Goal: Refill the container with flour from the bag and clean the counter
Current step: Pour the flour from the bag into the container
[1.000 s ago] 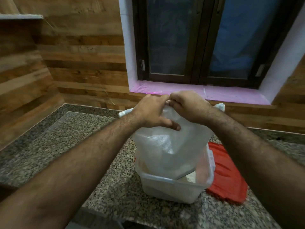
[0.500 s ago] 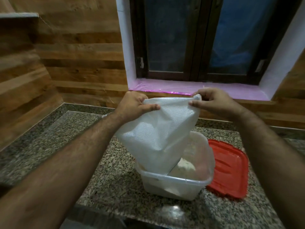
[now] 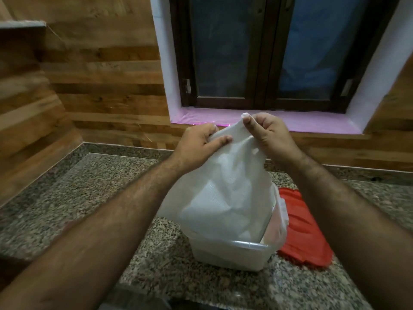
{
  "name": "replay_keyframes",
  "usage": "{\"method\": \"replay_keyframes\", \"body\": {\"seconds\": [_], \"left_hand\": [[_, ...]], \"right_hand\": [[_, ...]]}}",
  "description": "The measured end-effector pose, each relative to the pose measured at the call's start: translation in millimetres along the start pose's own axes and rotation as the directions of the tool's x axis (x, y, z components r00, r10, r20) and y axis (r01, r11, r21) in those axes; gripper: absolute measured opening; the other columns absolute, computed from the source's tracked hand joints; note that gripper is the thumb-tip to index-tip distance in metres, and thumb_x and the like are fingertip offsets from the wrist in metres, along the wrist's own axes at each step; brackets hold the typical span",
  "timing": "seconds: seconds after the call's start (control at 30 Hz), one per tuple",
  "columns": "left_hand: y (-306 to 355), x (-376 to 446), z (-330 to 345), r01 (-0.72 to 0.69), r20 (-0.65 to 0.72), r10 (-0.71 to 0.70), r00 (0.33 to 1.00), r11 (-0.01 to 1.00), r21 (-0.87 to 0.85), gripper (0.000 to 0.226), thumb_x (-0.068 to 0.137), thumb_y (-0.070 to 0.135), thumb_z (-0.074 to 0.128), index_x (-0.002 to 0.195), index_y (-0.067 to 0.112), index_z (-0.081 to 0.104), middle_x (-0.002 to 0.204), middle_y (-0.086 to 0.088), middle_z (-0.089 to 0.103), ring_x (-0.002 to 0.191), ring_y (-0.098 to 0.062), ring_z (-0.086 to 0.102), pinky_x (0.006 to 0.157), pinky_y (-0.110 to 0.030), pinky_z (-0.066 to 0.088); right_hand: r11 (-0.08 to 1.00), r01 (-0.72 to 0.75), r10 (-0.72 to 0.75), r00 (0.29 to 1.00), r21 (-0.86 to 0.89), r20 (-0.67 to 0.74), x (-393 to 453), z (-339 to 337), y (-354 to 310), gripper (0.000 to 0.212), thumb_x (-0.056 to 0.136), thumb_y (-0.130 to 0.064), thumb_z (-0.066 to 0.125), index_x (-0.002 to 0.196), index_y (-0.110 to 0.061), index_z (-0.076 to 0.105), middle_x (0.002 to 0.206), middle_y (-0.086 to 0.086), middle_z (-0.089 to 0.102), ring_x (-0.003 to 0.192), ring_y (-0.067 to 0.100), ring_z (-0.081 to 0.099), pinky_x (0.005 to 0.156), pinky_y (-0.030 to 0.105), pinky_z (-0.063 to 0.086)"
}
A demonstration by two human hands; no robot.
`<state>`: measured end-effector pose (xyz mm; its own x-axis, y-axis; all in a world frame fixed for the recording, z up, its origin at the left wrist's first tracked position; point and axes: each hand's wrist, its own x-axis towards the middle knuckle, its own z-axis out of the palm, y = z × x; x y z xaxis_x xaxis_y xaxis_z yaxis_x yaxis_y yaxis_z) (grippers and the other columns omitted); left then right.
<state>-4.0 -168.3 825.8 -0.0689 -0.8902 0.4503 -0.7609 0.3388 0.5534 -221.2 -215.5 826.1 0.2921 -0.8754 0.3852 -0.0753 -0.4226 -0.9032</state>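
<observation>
A white woven flour bag (image 3: 225,193) hangs upside down over a translucent plastic container (image 3: 232,257) on the granite counter (image 3: 89,198). Its lower end reaches inside the container and hides what lies in it. My left hand (image 3: 199,144) grips the bag's upper left edge. My right hand (image 3: 266,135) pinches the upper right corner, close beside the left hand. Both hands hold the bag above the container.
The red container lid (image 3: 306,233) lies flat on the counter just right of the container. A wood-panelled wall runs behind and to the left. A dark-framed window (image 3: 263,52) with a pink sill (image 3: 290,119) is straight ahead. The counter's front edge is near the container.
Half a second ago my hands held the bag's top edge spread wide and flour showed in the container. Now the hands have come together, bunching the top, and the bag hangs straighter, covering the opening.
</observation>
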Motion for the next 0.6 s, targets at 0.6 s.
{"method": "replay_keyframes", "body": {"seconds": [0.6], "left_hand": [[-34, 7, -38, -0.144, -0.300, 0.133, 0.945, 0.989, -0.016, 0.024, 0.108, 0.034, 0.065, 0.086, 0.026, 0.067, 0.072, 0.020, 0.058, 0.064, 0.006, 0.058, 0.057, -0.008, 0.042]], "right_hand": [[0.867, 0.032, -0.180, 0.950, -0.498, -0.254, -16, 15, 56, 0.053, 0.105, -0.057, 0.053, 0.063, -0.024, 0.056, 0.056, -0.011, 0.050, 0.052, 0.006, 0.044, 0.052, 0.031, 0.033]]}}
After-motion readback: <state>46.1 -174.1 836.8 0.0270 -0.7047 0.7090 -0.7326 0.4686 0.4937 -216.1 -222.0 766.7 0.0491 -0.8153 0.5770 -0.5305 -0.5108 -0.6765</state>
